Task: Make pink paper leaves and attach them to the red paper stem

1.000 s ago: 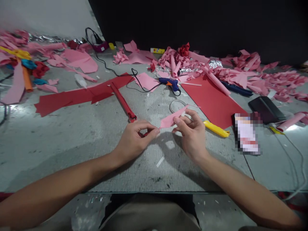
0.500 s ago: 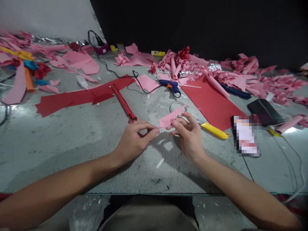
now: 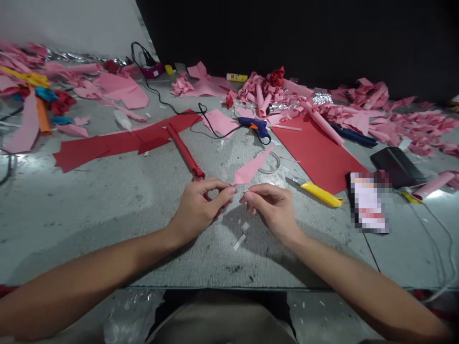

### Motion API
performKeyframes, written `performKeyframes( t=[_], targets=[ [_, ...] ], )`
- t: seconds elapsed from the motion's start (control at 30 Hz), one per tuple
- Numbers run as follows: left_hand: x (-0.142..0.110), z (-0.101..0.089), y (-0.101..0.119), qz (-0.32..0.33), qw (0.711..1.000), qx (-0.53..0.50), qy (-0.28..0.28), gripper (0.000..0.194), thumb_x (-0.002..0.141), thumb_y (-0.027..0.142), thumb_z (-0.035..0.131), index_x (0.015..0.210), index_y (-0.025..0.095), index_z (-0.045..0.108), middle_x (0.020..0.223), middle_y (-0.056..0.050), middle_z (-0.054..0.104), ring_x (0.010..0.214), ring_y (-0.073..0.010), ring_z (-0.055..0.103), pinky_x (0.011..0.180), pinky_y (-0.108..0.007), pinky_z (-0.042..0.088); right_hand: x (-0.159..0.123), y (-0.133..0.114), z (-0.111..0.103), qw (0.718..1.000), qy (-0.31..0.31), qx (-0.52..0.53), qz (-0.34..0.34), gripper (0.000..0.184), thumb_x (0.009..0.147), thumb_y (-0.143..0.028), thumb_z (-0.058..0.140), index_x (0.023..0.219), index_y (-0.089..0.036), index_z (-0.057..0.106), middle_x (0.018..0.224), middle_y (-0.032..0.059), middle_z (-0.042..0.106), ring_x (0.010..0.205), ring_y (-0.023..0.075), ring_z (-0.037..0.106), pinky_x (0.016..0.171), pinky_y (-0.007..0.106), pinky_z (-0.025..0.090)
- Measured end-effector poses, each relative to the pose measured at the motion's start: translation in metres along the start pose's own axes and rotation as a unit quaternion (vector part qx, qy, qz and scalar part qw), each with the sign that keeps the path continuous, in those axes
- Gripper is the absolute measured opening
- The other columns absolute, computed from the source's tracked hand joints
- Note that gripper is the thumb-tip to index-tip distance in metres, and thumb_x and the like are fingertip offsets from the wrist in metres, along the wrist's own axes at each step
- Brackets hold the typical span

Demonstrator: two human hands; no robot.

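Note:
My left hand [image 3: 206, 203] pinches the narrow lower tip of a pink paper piece [image 3: 251, 167]. The paper is folded, stands up from the fingertips and tapers to a point toward the upper right. Just right of it, my right hand [image 3: 270, 208] is closed in a pinch, apart from the paper. A tiny pale bit shows at its fingertips, too small to name. A rolled red paper stick [image 3: 183, 155] lies behind my left hand, its near end close to the knuckles. Some red shows under the left fingers, mostly hidden.
A yellow utility knife [image 3: 321, 194] lies right, blade out, near a tape ring [image 3: 268, 162] and a red sheet [image 3: 319, 153]. Farther back are a blue glue gun [image 3: 254, 126], red strips [image 3: 107, 145] and heaped pink scraps [image 3: 376, 119]. A blurred phone [image 3: 368, 203] lies right.
My right hand has come off the pink paper and moved down and slightly left, its fingers now pinched together. My left hand still holds the paper by its tip.

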State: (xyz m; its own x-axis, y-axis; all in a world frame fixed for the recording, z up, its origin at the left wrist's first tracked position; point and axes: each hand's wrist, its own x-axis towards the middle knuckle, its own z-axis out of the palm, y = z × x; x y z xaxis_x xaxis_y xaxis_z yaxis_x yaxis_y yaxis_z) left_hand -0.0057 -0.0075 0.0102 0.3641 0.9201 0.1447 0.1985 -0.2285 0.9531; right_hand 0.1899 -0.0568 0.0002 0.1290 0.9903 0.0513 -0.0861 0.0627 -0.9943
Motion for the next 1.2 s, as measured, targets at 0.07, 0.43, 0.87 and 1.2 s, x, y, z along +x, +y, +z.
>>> performKeyframes(
  t=[0.07,0.43,0.87,1.2],
  targets=[
    [-0.0004,0.0007,0.0001,0.018,1.0,0.015,0.002,0.023,0.099,0.035,0.073,0.083,0.021,0.084,0.074,-0.002,0.076,0.067,-0.0159,0.065,0.064,-0.031,0.049,-0.0015,-0.0009,0.0029,1.0,-0.003,-0.006,0.002,0.019,0.087,-0.042,0.091,0.083,-0.024,0.086,0.064,0.0005,0.074,0.053,0.0139,0.062,0.054,0.029,0.054],
    [-0.0042,0.004,-0.0008,0.099,0.993,0.056,-0.018,0.017,0.101,0.023,0.073,0.088,0.023,0.084,0.08,0.0,0.079,0.077,-0.0161,0.068,0.074,-0.031,0.05,-0.0038,-0.0057,0.008,0.999,0.012,-0.033,-0.007,0.037,0.086,-0.051,0.091,0.069,-0.022,0.076,0.062,0.0008,0.071,0.052,0.0132,0.059,0.052,0.027,0.049],
    [-0.0007,0.0039,0.0019,0.149,0.987,0.04,-0.051,0.013,0.099,0.019,0.075,0.093,0.024,0.085,0.085,-0.001,0.083,0.078,-0.0174,0.07,0.079,-0.034,0.053,-0.002,-0.0035,0.0035,0.998,0.022,-0.051,-0.036,0.025,0.088,-0.038,0.086,0.071,-0.023,0.075,0.062,-0.0013,0.069,0.053,0.0128,0.057,0.051,0.028,0.045],
    [-0.0001,0.0023,-0.0012,0.072,0.996,0.037,-0.032,0.012,0.096,0.023,0.076,0.092,0.023,0.088,0.083,-0.002,0.083,0.076,-0.0172,0.071,0.07,-0.032,0.052,-0.0007,-0.0053,0.0029,0.999,-0.008,-0.04,-0.025,0.024,0.088,-0.041,0.089,0.074,-0.023,0.081,0.061,-0.0016,0.07,0.051,0.0119,0.055,0.051,0.027,0.046]
  ],
)
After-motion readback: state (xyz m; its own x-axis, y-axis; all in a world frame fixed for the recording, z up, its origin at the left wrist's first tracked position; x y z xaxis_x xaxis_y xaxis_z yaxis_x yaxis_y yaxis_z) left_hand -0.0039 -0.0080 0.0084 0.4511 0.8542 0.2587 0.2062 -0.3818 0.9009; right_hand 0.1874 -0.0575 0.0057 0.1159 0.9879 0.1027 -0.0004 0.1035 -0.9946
